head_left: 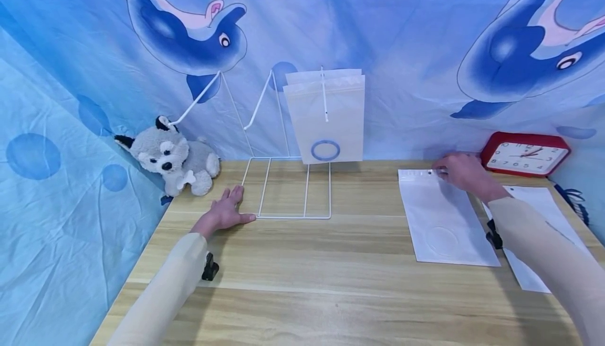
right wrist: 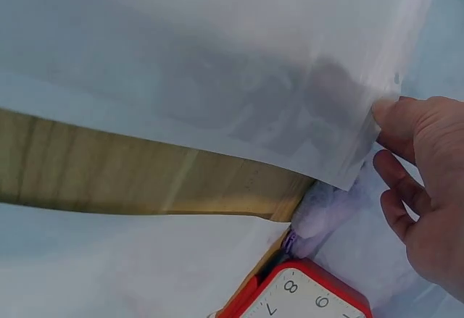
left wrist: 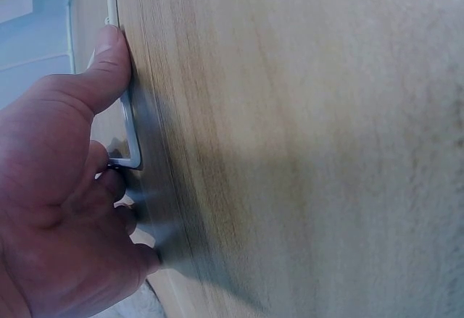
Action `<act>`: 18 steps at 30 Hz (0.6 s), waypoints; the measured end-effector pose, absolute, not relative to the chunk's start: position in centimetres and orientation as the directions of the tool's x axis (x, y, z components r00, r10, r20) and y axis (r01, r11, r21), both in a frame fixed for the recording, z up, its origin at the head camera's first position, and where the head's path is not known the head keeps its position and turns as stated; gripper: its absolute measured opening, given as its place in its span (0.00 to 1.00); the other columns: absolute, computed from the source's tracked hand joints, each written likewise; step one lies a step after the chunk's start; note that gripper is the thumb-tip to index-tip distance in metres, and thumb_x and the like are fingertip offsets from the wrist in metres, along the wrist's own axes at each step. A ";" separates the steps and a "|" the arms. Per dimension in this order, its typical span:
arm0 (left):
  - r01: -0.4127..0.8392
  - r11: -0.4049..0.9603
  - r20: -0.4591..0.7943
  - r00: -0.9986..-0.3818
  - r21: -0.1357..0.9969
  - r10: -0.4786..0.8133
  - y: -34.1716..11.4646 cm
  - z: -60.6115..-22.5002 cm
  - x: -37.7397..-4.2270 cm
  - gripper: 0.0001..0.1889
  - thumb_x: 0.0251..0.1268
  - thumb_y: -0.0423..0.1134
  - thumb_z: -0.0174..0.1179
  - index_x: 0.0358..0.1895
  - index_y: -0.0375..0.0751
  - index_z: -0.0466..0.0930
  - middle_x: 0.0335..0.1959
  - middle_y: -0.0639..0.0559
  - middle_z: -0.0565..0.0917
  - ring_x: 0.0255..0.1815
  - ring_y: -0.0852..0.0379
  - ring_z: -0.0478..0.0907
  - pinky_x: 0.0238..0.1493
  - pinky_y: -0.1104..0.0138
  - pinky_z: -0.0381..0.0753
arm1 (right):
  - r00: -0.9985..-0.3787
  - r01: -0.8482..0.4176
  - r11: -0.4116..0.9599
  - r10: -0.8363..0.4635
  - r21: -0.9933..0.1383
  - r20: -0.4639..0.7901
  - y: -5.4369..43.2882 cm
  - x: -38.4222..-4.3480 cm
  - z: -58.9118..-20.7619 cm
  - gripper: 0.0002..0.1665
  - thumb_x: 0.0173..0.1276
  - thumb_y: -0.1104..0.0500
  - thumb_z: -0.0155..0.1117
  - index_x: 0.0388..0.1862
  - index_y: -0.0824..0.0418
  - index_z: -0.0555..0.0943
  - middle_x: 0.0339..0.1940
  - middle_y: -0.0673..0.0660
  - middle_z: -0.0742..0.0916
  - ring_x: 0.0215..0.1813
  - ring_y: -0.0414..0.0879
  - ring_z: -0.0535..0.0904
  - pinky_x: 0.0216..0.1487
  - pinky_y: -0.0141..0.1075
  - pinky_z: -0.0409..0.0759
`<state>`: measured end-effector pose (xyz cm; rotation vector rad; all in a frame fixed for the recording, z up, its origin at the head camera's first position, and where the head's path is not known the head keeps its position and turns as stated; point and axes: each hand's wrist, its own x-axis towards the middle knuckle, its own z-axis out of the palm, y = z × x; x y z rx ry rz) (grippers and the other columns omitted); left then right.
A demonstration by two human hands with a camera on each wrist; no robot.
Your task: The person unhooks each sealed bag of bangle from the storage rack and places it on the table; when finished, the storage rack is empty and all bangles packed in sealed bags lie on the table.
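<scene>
A white wire display rack (head_left: 293, 217) with prongs stands at the back of the table. My left hand (head_left: 226, 210) rests spread at its front left base corner; in the left wrist view the thumb (left wrist: 109, 64) lies along the front rail. At the right, a white zip bag (head_left: 439, 209) with a hang hole and a faint ring outline is pinched at its top edge by my right hand (head_left: 465, 175). The right wrist view shows the thumb on the bag's edge (right wrist: 366, 137) near the hole. White bags (head_left: 331, 109), the front one showing a blue ring, hang on the right prong.
Another white bag (head_left: 543, 215) lies on the table at the right, partly under my right sleeve. A red clock (head_left: 527, 154) stands behind it. A grey plush dog (head_left: 175, 154) sits left of the rack. A blue dolphin-print cloth (head_left: 402, 36) hangs behind the table.
</scene>
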<state>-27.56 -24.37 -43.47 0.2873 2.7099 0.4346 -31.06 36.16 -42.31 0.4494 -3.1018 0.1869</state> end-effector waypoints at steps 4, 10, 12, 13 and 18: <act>0.137 0.929 -0.338 -0.905 0.344 0.259 -24.5 -43.4 -27.4 0.54 0.68 0.56 0.62 0.78 0.24 0.38 0.79 0.29 0.41 0.77 0.29 0.33 0.69 0.31 0.38 | -0.962 -0.271 0.953 -0.273 -0.137 0.001 36.3 -31.3 -41.5 0.19 0.60 0.69 0.72 0.51 0.70 0.85 0.48 0.72 0.85 0.48 0.67 0.79 0.51 0.61 0.77; 0.137 0.930 -0.337 -0.906 0.340 0.257 -24.5 -43.3 -27.5 0.53 0.69 0.55 0.62 0.78 0.25 0.38 0.79 0.30 0.40 0.78 0.29 0.32 0.69 0.32 0.36 | -0.965 -0.261 0.937 -0.247 -0.231 0.090 36.8 -31.0 -38.7 0.16 0.63 0.70 0.68 0.51 0.73 0.84 0.48 0.74 0.84 0.47 0.65 0.79 0.50 0.60 0.79; 0.144 0.931 -0.331 -0.907 0.336 0.260 -24.5 -43.3 -27.5 0.54 0.68 0.56 0.62 0.78 0.24 0.38 0.79 0.30 0.41 0.77 0.29 0.33 0.69 0.31 0.37 | -0.964 -0.260 0.934 -0.239 -0.245 0.112 36.9 -30.8 -37.6 0.16 0.64 0.70 0.68 0.51 0.73 0.84 0.47 0.74 0.84 0.46 0.65 0.79 0.49 0.60 0.79; 0.146 0.931 -0.331 -0.907 0.335 0.261 -24.5 -43.4 -27.6 0.54 0.68 0.56 0.62 0.78 0.24 0.38 0.79 0.30 0.41 0.77 0.29 0.33 0.69 0.31 0.37 | -0.963 -0.263 0.933 -0.240 -0.244 0.122 37.0 -30.7 -37.1 0.16 0.64 0.70 0.67 0.51 0.73 0.83 0.47 0.74 0.84 0.45 0.65 0.79 0.48 0.60 0.79; 0.151 0.931 -0.333 -0.905 0.332 0.265 -24.5 -43.5 -27.6 0.54 0.68 0.57 0.62 0.78 0.24 0.39 0.79 0.29 0.41 0.77 0.28 0.34 0.68 0.30 0.38 | -0.946 -0.310 0.926 -0.276 -0.216 0.172 36.4 -30.1 -35.5 0.15 0.65 0.70 0.65 0.50 0.74 0.83 0.45 0.73 0.85 0.40 0.62 0.81 0.45 0.58 0.81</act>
